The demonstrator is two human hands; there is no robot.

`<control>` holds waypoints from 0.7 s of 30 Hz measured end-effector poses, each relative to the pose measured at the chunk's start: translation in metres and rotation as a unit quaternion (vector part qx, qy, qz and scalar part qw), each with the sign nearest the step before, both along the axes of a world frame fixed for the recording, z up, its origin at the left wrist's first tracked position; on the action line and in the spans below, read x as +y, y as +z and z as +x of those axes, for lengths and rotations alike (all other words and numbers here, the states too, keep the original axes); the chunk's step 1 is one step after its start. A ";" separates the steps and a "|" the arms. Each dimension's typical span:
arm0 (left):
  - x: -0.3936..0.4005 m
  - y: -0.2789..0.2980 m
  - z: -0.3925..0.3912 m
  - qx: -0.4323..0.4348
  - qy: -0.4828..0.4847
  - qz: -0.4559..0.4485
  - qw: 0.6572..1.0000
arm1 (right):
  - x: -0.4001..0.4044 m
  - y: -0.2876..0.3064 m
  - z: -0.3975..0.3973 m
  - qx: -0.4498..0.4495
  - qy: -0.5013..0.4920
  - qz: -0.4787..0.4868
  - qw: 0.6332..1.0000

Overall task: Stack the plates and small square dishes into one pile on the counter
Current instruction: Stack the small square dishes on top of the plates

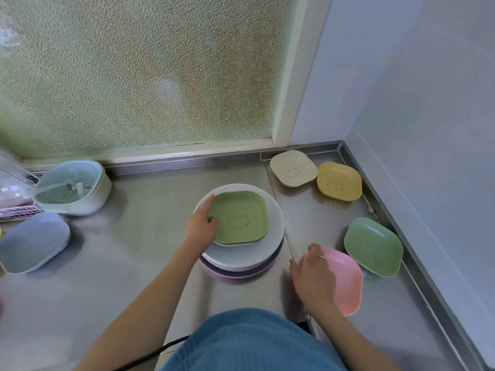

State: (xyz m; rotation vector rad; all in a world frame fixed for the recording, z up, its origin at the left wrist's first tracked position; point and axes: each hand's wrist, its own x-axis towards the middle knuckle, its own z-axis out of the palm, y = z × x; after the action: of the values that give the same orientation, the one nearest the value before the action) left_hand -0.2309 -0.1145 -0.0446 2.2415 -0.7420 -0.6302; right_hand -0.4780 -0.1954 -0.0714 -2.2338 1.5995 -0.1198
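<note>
A pile of round white plates [276, 223] over a purple one stands mid-counter, topped by a green square dish [241, 215]. My left hand [199, 226] grips that dish's left edge. My right hand [313, 279] holds a pink square dish [347, 282] by its left side, right of the pile. Three more square dishes lie on the counter at the right: cream [293, 168], yellow [338, 181] and green [373, 246].
A steel counter [139, 250] ends at a raised rim along the right wall and a frosted window behind. A pale green basket [72, 187] and a blue dish [33, 242] sit at the left beside a wire rack [16, 210].
</note>
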 end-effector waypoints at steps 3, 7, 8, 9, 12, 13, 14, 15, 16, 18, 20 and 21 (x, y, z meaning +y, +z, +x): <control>0.000 -0.002 0.000 -0.002 0.001 0.002 1.000 | 0.004 -0.015 -0.010 0.090 -0.009 0.034 0.995; 0.003 -0.003 0.002 0.002 -0.011 0.005 1.000 | 0.009 -0.025 -0.013 0.067 0.003 0.098 0.993; 0.003 -0.003 0.003 0.003 -0.011 0.005 1.000 | 0.010 -0.026 -0.014 0.050 0.007 0.106 0.993; 0.003 -0.003 0.003 0.004 -0.010 0.005 1.000 | 0.010 -0.026 -0.014 0.041 0.012 0.108 0.993; 0.003 -0.002 0.001 0.002 -0.001 0.004 1.000 | 0.010 -0.025 -0.014 0.032 0.016 0.082 0.996; 0.002 -0.002 0.000 0.000 0.001 0.006 1.000 | 0.010 -0.022 -0.013 0.024 0.020 0.064 0.997; 0.002 -0.002 0.000 -0.002 0.002 0.007 1.000 | 0.010 -0.017 -0.011 0.006 0.025 0.043 0.999; 0.002 -0.002 -0.001 -0.004 0.002 0.009 1.000 | 0.010 -0.011 -0.008 -0.020 0.032 0.019 0.999; 0.002 -0.002 -0.001 -0.006 0.000 0.010 1.000 | 0.010 -0.004 -0.004 -0.049 0.041 -0.002 0.998; 0.003 -0.001 0.000 -0.007 -0.001 0.008 1.000 | 0.009 0.014 0.008 -0.094 0.061 -0.030 0.993; 0.003 0.001 -0.001 0.002 0.001 0.005 1.000 | 0.007 0.029 0.021 -0.124 0.092 -0.076 0.985; 0.003 0.002 -0.001 0.009 0.002 0.003 1.000 | 0.006 0.036 0.027 -0.139 0.116 -0.109 0.977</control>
State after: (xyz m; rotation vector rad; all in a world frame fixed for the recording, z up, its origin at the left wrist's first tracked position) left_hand -0.2319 -0.1111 -0.0428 2.2388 -0.7270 -0.6505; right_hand -0.4507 -0.1895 -0.0357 -2.4219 1.2198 -0.5402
